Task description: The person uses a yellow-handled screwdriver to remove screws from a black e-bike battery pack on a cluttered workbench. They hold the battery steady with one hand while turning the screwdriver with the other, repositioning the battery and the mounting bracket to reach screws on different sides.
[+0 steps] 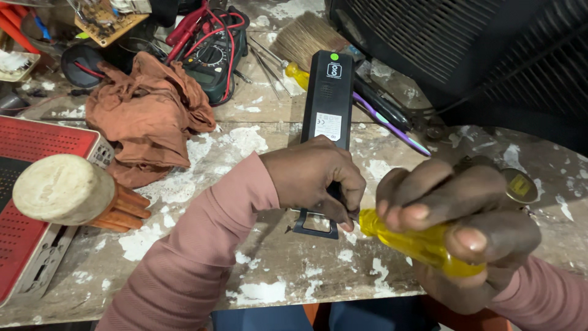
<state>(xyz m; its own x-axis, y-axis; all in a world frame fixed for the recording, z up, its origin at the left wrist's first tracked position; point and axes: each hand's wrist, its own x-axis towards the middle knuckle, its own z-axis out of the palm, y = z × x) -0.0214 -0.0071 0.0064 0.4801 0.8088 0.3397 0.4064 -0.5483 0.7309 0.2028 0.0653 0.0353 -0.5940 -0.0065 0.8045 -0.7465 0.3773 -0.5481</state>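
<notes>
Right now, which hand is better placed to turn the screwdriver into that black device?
The right hand, probably. It already wraps the yellow screwdriver handle, whose tip end points at the lower end of the black device. The left hand is pressed on the device, steadying it on the workbench.

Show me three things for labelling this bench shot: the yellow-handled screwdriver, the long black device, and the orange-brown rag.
yellow-handled screwdriver (422, 245), head view, on the yellow handle in the right hand.
long black device (331, 92), head view, on its upper back face.
orange-brown rag (147, 116), head view, on the crumpled middle.
</notes>
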